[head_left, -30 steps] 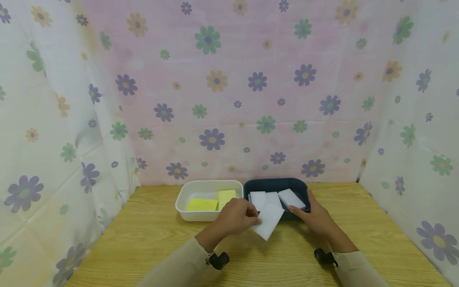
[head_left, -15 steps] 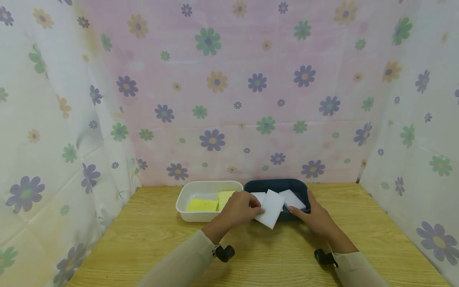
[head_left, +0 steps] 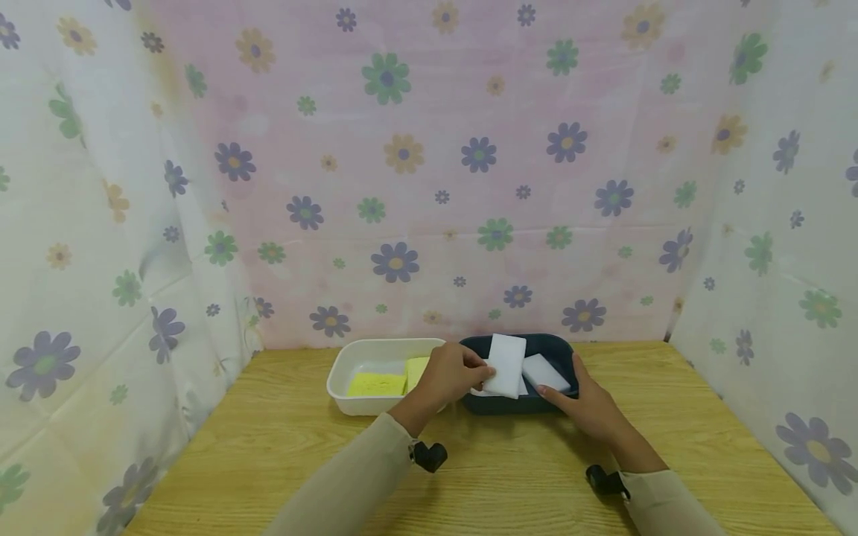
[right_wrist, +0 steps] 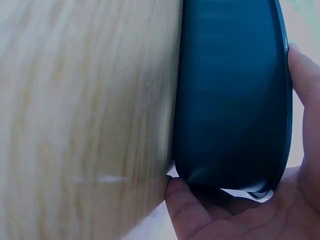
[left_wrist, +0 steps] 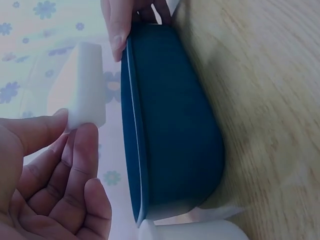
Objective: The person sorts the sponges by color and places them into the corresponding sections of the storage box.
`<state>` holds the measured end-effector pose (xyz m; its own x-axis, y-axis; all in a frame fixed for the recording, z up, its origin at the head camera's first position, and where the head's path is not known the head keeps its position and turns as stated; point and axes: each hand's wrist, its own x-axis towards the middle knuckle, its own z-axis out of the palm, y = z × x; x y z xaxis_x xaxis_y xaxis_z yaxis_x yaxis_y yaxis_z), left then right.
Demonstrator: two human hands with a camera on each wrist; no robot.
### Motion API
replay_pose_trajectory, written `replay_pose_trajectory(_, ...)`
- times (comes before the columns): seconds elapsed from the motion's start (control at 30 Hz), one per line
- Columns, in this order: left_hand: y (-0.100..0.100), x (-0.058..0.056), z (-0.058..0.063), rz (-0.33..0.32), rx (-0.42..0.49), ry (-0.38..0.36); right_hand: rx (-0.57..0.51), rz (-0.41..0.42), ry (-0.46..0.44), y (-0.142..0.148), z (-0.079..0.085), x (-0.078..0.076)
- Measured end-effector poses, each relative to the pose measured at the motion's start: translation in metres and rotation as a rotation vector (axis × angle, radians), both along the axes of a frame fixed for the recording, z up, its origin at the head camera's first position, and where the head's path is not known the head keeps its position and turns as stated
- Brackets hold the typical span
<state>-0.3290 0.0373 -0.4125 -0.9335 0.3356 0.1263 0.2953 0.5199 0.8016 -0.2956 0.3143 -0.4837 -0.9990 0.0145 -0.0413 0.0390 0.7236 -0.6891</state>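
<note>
My left hand (head_left: 447, 376) pinches a white sponge (head_left: 506, 363) between thumb and fingertips over the dark blue bin (head_left: 496, 406). In the left wrist view the held sponge (left_wrist: 86, 85) appears as a thick block, apart from the bin's rim. Another white sponge (head_left: 546, 372) lies at the right inside the bin; more white shows beneath the held one, mostly hidden. At the bin's right end my right hand (head_left: 595, 409) grips the wall. The right wrist view has the thumb at the rim of the bin (right_wrist: 230, 95) and the fingers (right_wrist: 187, 207) around its end.
Beside the blue bin, on its left, stands a white bin (head_left: 372, 406) with yellow sponges (head_left: 377, 385) in it, partly covered by my left hand. Both stand on a wooden table (head_left: 509, 476) close to a flowered cloth (head_left: 429, 223) at the back.
My left hand has raised the white sponge up and away from me, from in front of the blue bin to over it, turning it more upright. The right hand stays on the bin.
</note>
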Motion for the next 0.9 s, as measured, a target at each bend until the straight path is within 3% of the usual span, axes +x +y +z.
replay_pose_trajectory(0.33, 0.011, -0.016, -0.001, 0.005, -0.024, -0.012, -0.006, -0.005, -0.007, 0.001, -0.002, -0.001)
replay_pose_trajectory(0.57, 0.027, -0.026, -0.006, 0.046, -0.025, -0.046, -0.008, -0.010, -0.014, 0.002, -0.004, -0.002)
replay_pose_trajectory(0.9, 0.041, -0.033, -0.012, 0.071, -0.191, 0.002, -0.007, -0.007, -0.011, 0.002, -0.001, -0.002)
